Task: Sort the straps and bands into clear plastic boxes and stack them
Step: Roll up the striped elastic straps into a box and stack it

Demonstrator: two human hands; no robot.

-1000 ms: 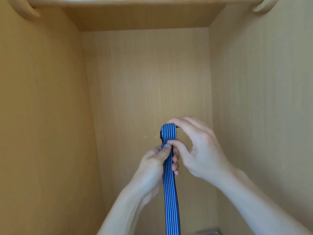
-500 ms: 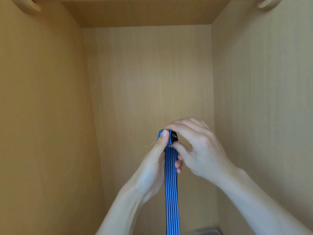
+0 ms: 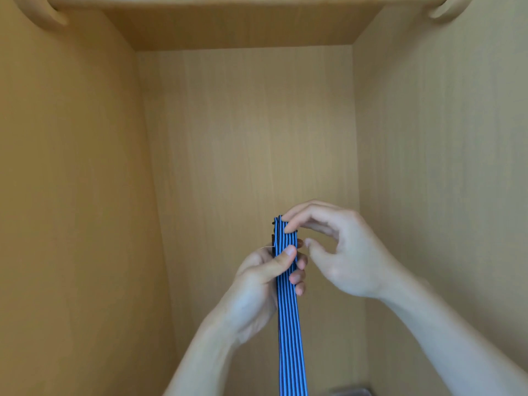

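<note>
A blue strap with thin black stripes (image 3: 290,315) runs straight up from the bottom edge of the view to the middle. My left hand (image 3: 258,284) grips it near its top, thumb pressed across the front and fingers curled behind. My right hand (image 3: 340,247) is beside the strap's top end. Its index fingertip touches that end, while its thumb hangs free to the right of the strap. No clear plastic box is plainly visible.
I face into a wooden cabinet with a back panel (image 3: 251,138), side walls (image 3: 65,195) and a shelf overhead (image 3: 243,27). A grey object (image 3: 350,391) peeks in at the bottom edge, right of the strap.
The folded-over top of the strap has straightened out. My right hand has let go of its pinch and its thumb has moved off to the right. The left thumb has slid down the strap.
</note>
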